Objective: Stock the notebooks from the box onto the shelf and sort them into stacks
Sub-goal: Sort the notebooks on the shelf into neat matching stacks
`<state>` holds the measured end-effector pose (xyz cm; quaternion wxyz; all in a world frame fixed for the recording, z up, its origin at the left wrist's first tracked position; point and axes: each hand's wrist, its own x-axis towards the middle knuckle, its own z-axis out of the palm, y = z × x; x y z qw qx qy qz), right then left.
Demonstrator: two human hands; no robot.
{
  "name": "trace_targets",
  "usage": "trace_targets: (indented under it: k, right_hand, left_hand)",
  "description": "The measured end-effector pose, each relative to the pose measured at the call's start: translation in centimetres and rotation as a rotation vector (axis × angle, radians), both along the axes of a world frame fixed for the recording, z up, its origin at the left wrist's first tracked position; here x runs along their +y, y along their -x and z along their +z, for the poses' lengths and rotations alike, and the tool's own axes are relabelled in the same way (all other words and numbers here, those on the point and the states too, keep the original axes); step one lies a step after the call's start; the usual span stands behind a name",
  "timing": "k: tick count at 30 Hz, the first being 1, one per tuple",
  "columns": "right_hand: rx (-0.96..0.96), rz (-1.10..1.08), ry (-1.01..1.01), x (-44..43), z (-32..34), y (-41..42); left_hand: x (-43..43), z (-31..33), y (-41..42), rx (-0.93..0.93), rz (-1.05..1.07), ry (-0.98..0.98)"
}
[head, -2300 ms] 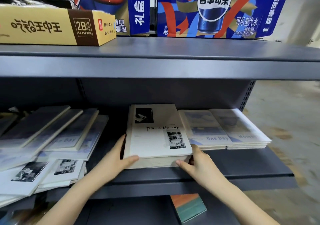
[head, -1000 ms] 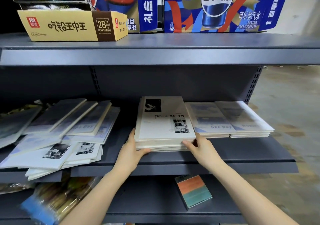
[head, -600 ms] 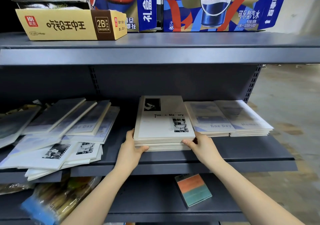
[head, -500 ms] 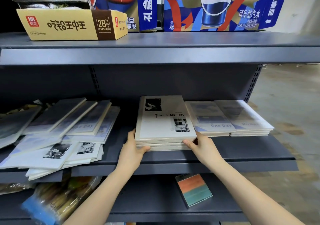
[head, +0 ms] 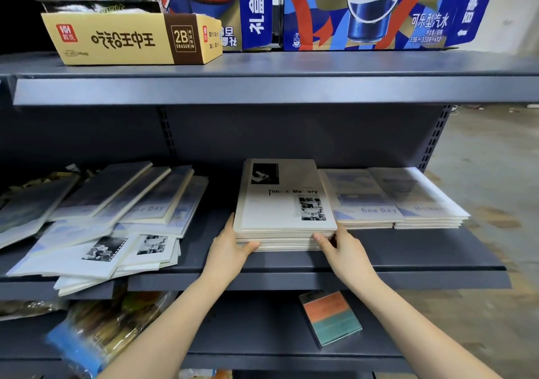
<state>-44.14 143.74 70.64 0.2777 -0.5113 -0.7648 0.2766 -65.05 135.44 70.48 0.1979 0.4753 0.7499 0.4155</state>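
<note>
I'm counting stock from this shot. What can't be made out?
Head view:
Source box: out of frame.
Time & Memory stack count: edges too thin, partly behind left hand and right hand.
Loose pile: cut off at left edge.
Rightmost stack title: washed out.
</note>
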Motion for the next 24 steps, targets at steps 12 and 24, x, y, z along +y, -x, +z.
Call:
trace_targets:
  k: [12, 24]
  right_hand:
    - [-0.146, 0.081, -0.001, 0.5, 1.2, -0.4]
    - [-0.111, 0.050, -0.011, 1.2, -0.1, -0.5]
  left_hand:
    - [0.1, -0.3, -0.1, -0.070, 0.055, -0.033]
    - [0.0, -0.9, 1.1, 0.170, 0.079, 0.090]
